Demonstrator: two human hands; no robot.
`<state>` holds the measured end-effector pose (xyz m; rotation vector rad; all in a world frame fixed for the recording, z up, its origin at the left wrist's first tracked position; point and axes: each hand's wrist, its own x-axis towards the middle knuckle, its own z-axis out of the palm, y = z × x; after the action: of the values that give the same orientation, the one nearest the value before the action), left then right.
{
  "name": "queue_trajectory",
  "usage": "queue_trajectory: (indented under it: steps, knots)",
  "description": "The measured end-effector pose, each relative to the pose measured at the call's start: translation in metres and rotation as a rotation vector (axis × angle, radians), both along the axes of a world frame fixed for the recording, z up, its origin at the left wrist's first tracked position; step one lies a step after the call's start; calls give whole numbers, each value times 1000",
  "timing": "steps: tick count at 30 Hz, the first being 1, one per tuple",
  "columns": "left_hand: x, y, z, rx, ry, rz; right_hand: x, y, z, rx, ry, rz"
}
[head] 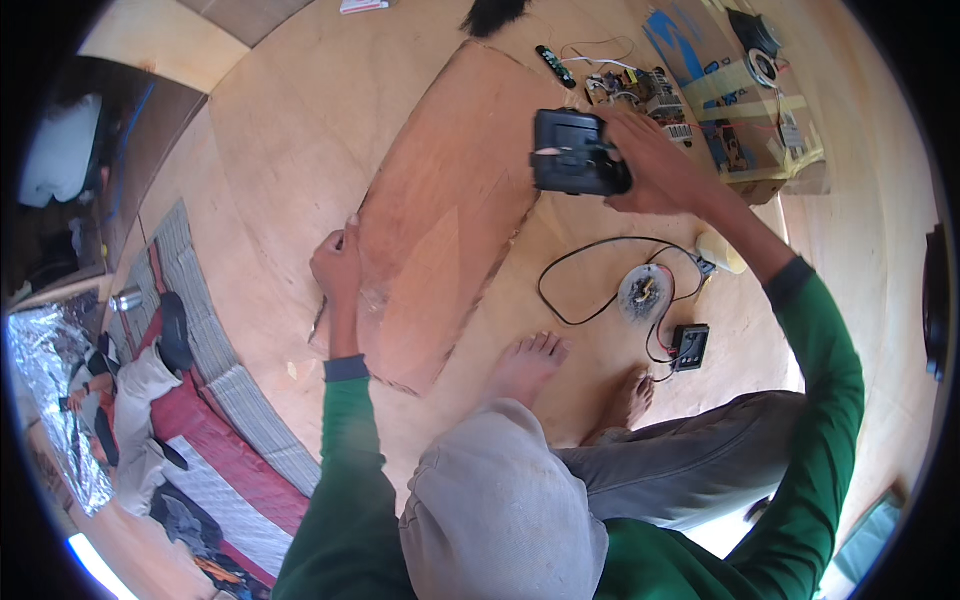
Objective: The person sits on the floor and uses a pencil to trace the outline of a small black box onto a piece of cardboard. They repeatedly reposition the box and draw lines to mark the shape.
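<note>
My right hand [656, 165] grips a black plastic device or case [574, 154] above the right edge of a long wooden board [450, 195]; what exactly it is cannot be told. The board lies slantwise on the floor before my feet. At the board's left edge, my left hand [337, 259] is curled, its thumb along the rim. Whether its fingers grip the edge is hidden. Right of the board lie a round metal-looking disc [645, 294] with wires, a looped black cable [541, 289] and a small black box [690, 347].
Circuit boards [622, 90] lie beyond my right hand, near a taped cardboard box [720, 112] with speakers on it. At the left, a person [139, 420] is on a red and grey mat [202, 427]. My bare feet [536, 360] stand close to the board.
</note>
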<state>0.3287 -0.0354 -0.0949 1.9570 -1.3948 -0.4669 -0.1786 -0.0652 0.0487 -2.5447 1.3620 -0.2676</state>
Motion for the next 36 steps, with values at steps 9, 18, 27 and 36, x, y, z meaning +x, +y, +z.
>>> queue_trajectory:
  steps: [9,18,27,36]
  knots:
    - [-17,17,-22,-64,-164,10,60,-55,-32,326,64,-199]
    - [-105,-24,17,-47,297,-265,119,5,-49,440,-412,-967]
    - [-121,-56,24,255,-392,-140,179,39,-41,541,-693,-1379]
    - [-126,-24,44,348,-349,-270,208,59,-42,325,-608,-1495]
